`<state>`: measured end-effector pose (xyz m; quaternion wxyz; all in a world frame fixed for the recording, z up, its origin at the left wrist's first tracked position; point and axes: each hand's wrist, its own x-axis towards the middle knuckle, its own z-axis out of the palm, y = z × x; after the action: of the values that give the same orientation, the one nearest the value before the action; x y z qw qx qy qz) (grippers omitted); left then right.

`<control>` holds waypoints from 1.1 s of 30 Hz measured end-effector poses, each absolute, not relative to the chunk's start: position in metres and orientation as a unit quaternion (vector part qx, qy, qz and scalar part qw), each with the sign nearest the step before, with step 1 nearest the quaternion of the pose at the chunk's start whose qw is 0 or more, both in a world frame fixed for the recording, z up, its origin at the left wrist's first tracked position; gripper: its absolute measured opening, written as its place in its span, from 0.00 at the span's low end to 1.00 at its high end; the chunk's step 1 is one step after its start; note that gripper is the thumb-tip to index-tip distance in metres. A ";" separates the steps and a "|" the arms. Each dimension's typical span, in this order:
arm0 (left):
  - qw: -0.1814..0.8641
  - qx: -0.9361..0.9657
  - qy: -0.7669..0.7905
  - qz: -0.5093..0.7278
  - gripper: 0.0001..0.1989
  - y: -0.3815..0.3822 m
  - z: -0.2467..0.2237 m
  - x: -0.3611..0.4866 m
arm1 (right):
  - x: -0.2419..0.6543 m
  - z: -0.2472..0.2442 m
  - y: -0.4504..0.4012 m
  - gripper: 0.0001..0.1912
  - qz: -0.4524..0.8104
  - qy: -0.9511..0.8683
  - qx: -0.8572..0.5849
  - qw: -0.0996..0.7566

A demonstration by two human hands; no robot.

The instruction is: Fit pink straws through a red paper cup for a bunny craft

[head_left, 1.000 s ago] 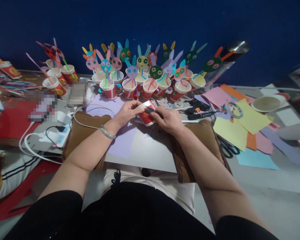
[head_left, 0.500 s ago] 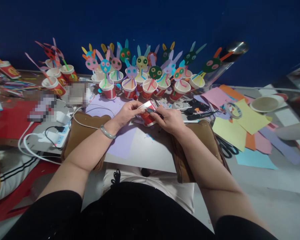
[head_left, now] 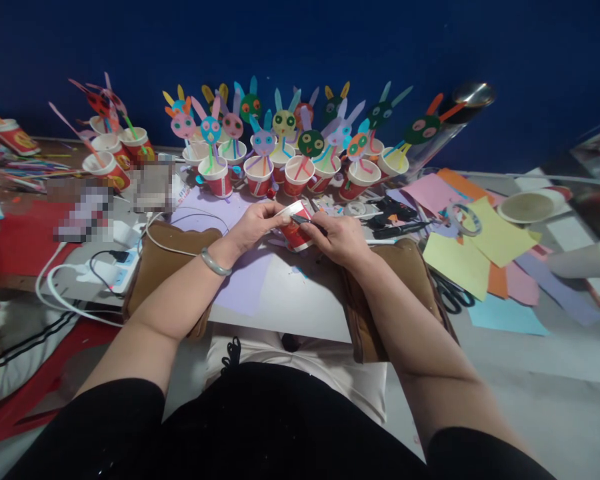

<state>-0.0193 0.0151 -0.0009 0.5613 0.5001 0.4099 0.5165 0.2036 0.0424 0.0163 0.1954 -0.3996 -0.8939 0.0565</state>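
Note:
A red and white paper cup (head_left: 298,235) is tilted on its side between my hands. My left hand (head_left: 255,230) pinches the cup near its rim. In my right hand (head_left: 339,239) is a dark, pointed tool (head_left: 301,219), its tip against the side of the cup; what kind of tool it is I cannot tell. Behind them stand several red cups (head_left: 259,175) holding colourful paper rabbit heads (head_left: 284,122) on bent stems. Purple paper (head_left: 245,283) lies beneath my left forearm.
Coloured paper sheets (head_left: 460,263), a tape roll (head_left: 464,219) and black scissors (head_left: 453,293) are on the right. Brown cushions (head_left: 173,267) lie under both forearms. To the left are a power strip (head_left: 125,270), cables, more cups (head_left: 106,168) and part of another person.
Both hands keep nearly the same place on the cup. The dark tool lies slightly flatter across the cup's side, and the view has shifted a little.

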 end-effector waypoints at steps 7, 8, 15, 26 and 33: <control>0.562 0.503 0.404 0.518 0.21 0.015 0.001 -0.019 | 0.204 0.017 0.042 0.32 0.079 -0.891 -0.396 0.209; 0.561 0.504 0.405 0.516 0.22 0.015 0.001 -0.019 | 0.204 0.016 0.042 0.32 0.083 -0.891 -0.393 0.213; 0.558 0.516 0.395 0.516 0.20 0.016 0.000 -0.020 | 0.204 0.016 0.042 0.32 0.101 -0.886 -0.393 0.222; 0.571 0.500 0.389 0.522 0.22 0.013 0.005 -0.018 | 0.202 0.013 0.042 0.32 0.111 -0.885 -0.389 0.231; 0.573 0.493 0.388 0.527 0.21 0.014 0.003 -0.018 | 0.202 0.013 0.043 0.31 0.113 -0.883 -0.387 0.240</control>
<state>-0.0177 0.0135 0.0030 0.5730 0.4929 0.3881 0.5273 0.2019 0.0425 0.0125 0.2400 -0.3871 -0.8830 0.1134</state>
